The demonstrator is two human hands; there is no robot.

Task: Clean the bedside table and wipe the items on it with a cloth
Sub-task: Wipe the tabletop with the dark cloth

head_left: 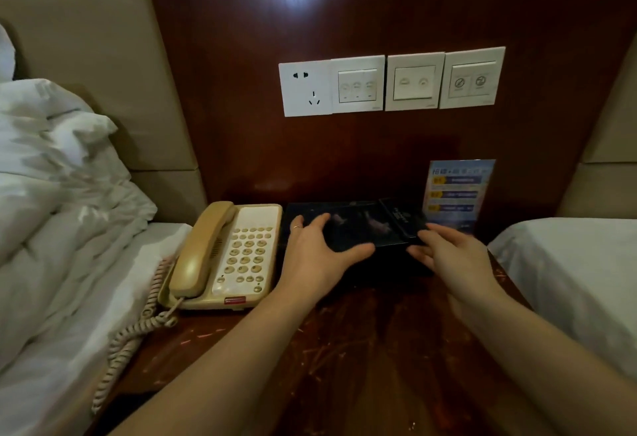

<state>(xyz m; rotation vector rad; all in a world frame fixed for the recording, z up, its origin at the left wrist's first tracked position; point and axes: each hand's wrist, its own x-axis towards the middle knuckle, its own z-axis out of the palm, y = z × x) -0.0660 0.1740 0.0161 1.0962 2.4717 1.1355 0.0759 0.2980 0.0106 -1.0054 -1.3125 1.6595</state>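
A glossy black box (pixel 358 225) lies at the back of the dark wooden bedside table (pixel 362 349). My left hand (pixel 315 253) rests on its left part with fingers spread and thumb along the front edge. My right hand (pixel 451 253) touches the box's right front corner with loosely bent fingers. A beige telephone (pixel 224 256) sits to the left of the box, handset on its cradle. A blue printed card (pixel 455 194) stands behind the box on the right. No cloth is in view.
The phone's coiled cord (pixel 134 335) hangs off the table's left edge. White bedding (pixel 51 211) lies on the left, another bed (pixel 568 256) on the right. A socket and switch plates (pixel 391 82) are on the wood wall panel behind.
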